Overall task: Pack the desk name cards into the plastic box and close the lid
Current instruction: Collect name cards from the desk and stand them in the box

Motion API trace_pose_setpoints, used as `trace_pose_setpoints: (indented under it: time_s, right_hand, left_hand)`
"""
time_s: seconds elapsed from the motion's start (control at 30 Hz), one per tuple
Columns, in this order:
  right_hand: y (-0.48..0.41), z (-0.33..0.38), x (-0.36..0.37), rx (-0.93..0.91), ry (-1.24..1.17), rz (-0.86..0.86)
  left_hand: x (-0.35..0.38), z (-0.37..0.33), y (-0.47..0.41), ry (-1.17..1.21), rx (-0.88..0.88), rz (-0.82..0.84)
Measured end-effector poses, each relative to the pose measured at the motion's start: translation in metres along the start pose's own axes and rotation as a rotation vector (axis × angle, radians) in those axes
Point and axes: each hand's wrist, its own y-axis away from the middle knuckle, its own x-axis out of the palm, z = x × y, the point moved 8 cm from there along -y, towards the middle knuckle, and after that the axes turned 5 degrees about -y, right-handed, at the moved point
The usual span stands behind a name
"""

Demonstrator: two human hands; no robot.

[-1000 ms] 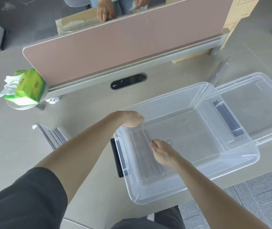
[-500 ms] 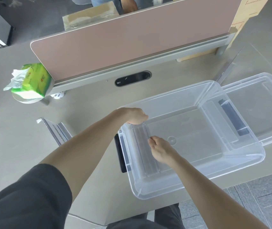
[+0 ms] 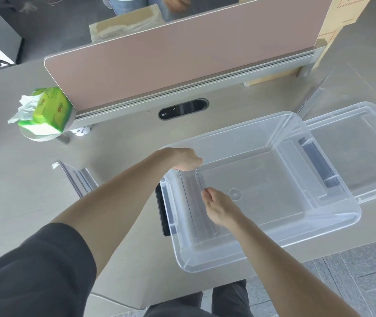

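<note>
A clear plastic box (image 3: 296, 239) stands open on the desk in front of me. Inside it, along the left wall, lies a clear desk name card (image 3: 195, 202). My left hand (image 3: 183, 157) grips the card's far end at the box's back left corner. My right hand (image 3: 216, 207) pinches the card's right edge near its middle. Another name card (image 3: 77, 179) lies on the desk left of my left arm. The box's clear lid (image 3: 365, 147) rests flat on the desk to the right of the box.
A pink desk divider (image 3: 182, 53) runs across the back. A green tissue pack (image 3: 45, 110) sits at its left end. A dark cable port (image 3: 183, 109) lies behind the box. Another person stands beyond the divider. The desk's front edge runs just below the box.
Both hands have pushed the name card lower and further left in the box, against the left wall. The view has shifted slightly.
</note>
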Motion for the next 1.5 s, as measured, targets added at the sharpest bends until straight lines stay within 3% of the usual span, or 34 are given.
trace_pose_setpoints:
  time_s: [0.33, 0.5, 0.57, 0.7, 0.83, 0.97, 1.07, 1.27, 1.5]
  right_hand:
    - [-0.001, -0.001, -0.001, -0.025, -0.022, 0.029]
    - [0.007, 0.002, -0.005, 0.025, -0.002, 0.019]
    - [0.012, 0.017, -0.02, 0.012, 0.052, -0.045]
    - [0.027, 0.094, -0.06, -0.25, 0.2, -0.183]
    - [0.035, 0.167, -0.044, -0.457, 0.308, -0.119]
    - [0.06, 0.216, 0.035, -0.676, 0.356, 0.101]
    - [0.07, 0.231, 0.094, -0.736, 0.451, 0.22]
    - [0.022, 0.251, 0.193, -0.566, 0.759, 0.186]
    - [-0.034, 0.253, 0.259, -0.22, 0.852, 0.134]
  left_hand:
    - [-0.006, -0.001, 0.006, 0.0, -0.036, -0.04]
    - [-0.01, -0.005, 0.017, 0.08, 0.03, -0.071]
    - [-0.021, -0.002, 0.033, 0.213, 0.109, -0.154]
    - [-0.042, 0.034, 0.091, 0.585, 0.173, -0.459]
    - [-0.024, 0.108, 0.147, 0.611, -0.059, -0.68]
    - [0.024, 0.194, 0.189, 0.68, -0.411, -0.737]
    - [0.056, 0.246, 0.204, 0.817, -0.583, -0.738]
    - [0.082, 0.343, 0.181, 0.878, -0.718, -0.684]
    - [0.074, 0.387, 0.123, 0.91, -0.622, -0.575]
